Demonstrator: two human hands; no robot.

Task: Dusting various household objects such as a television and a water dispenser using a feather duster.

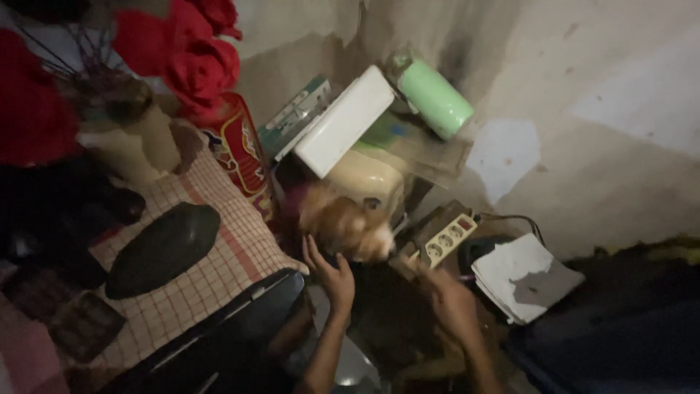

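Note:
My left hand point(332, 273) is raised with its fingers spread, just below a blurred orange-brown object point(348, 226) that it nearly touches. Whether it grips that object I cannot tell. My right hand point(445, 292) reaches forward beneath a cream power strip point(445, 239); its fingers are blurred and dark, and nothing is visible in them. Behind the orange-brown object stands a cream box-like thing point(368, 179) with a white rectangular box point(343, 120) leaning on top.
A checked cloth point(219, 255) covers a table at left, bearing a dark oval dish point(162, 248), a red can point(240, 149) and red artificial flowers point(197, 62). A green cylinder point(434, 95) leans against the stained wall. A stack of papers point(521, 277) lies at right.

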